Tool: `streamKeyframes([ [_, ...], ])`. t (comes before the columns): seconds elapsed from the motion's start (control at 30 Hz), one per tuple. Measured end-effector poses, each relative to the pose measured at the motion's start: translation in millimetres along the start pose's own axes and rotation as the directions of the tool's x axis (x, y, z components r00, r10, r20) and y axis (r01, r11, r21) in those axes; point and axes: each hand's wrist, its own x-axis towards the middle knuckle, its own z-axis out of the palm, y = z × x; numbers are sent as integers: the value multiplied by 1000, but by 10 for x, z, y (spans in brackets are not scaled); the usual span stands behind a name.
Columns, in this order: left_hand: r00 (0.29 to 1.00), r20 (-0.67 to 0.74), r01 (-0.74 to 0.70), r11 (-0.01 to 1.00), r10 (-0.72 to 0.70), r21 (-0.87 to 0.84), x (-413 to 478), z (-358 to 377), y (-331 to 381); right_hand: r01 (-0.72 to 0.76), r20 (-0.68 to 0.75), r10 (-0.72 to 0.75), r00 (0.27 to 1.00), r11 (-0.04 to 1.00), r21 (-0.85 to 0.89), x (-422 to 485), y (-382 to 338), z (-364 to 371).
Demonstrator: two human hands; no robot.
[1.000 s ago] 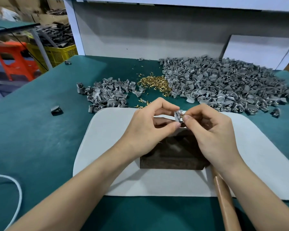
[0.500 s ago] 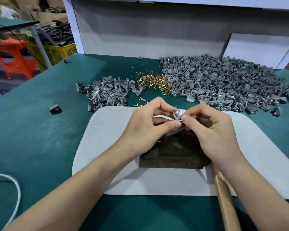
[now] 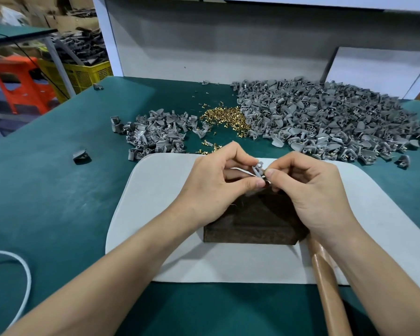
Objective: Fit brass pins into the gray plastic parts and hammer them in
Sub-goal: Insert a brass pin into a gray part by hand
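A small gray plastic part [image 3: 258,169] is held just above the dark wooden block [image 3: 252,221], between both hands. My left hand [image 3: 216,180] pinches it from the left with thumb and forefinger. My right hand [image 3: 310,190] pinches at its right side; whether a brass pin sits under those fingertips is hidden. A heap of brass pins [image 3: 226,117] lies at the table's middle back. The wooden hammer handle [image 3: 327,287] lies under my right forearm, its head hidden.
A large pile of gray parts [image 3: 325,117] fills the back right and a smaller pile [image 3: 155,134] sits back left. The block rests on a pale gray mat [image 3: 155,214] over the green table [image 3: 46,190]. A lone gray part [image 3: 81,155] and a white cord [image 3: 22,275] lie left.
Both hands stay together over the block with the gray part, shifting only slightly as the fingers work on it. The view has tilted a little.
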Motion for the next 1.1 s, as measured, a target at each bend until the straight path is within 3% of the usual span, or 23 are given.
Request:
streamKeyframes([
  [0.83, 1000, -5, 28, 1000, -28, -6, -14, 19, 7, -65, 60, 64, 996, 998, 7, 15, 13, -37],
  [0.93, 1000, -13, 25, 999, -26, -34, -22, 26, 33, -97, 87, 93, 992, 994, 41, 28, 0, -64],
  [1.1, 1000, -7, -5, 999, 5, -35, -38, 33, 61, -214, 112, 190, 975, 938, 272, 65, 5, -95],
])
